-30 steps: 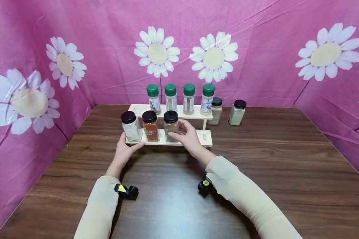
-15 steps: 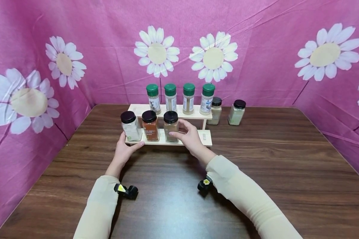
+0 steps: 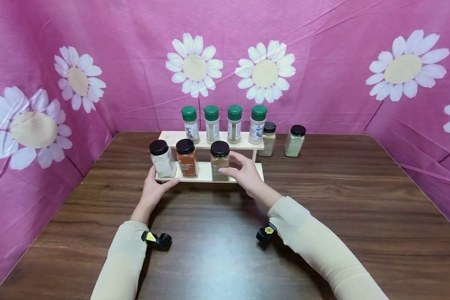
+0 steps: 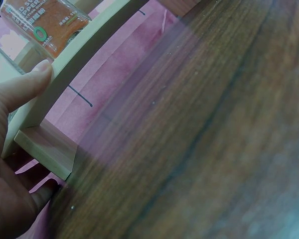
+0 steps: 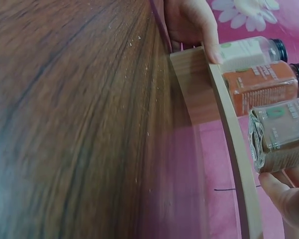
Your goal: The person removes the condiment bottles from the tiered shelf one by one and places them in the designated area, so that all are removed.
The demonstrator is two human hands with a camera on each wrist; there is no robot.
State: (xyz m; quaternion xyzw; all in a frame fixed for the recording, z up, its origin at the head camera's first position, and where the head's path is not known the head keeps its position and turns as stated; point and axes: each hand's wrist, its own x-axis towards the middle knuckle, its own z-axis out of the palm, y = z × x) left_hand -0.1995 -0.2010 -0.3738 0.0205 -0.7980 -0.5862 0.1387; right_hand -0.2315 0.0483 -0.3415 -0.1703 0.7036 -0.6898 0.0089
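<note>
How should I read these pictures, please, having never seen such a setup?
No robot here: just a person's bare left hand and right hand. The wide picture is from a head-worn camera, the tilted close-ups from wrist cameras. On the table stands a two-tier wooden rack: four green-capped jars above, a white jar and a red jar below. Two more jars stand at the back right. The left hand grips the rack; the right hand holds a brown jar.

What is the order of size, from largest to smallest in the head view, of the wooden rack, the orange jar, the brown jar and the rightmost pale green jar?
1. Wooden rack
2. Orange jar and brown jar: too alike to rank
3. Pale green jar, though it stands farther back
</note>
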